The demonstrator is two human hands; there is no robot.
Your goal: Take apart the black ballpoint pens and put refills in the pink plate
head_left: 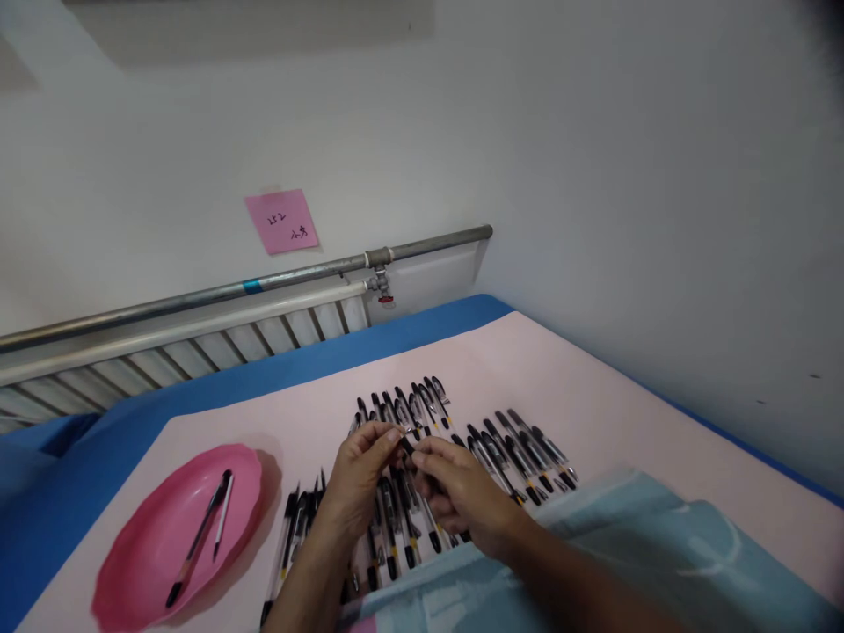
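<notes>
Over pens (389,512) on pink sheet (527,369) — holding small dark part (407,446) pinched betw. fingertips of L hand (367,464) & R hand (462,492), prob. mid-adj. step — with steady, aligned pinch likely req'd next.

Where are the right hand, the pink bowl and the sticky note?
Right hand (462,489): head view, middle of the hand.
Pink bowl (153,523): head view, bare inside.
Sticky note (282,229): head view, centre of the paper.

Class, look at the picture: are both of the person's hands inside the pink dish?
No: the left hand and right hand meet above the pens, beside the pink dish.
</notes>
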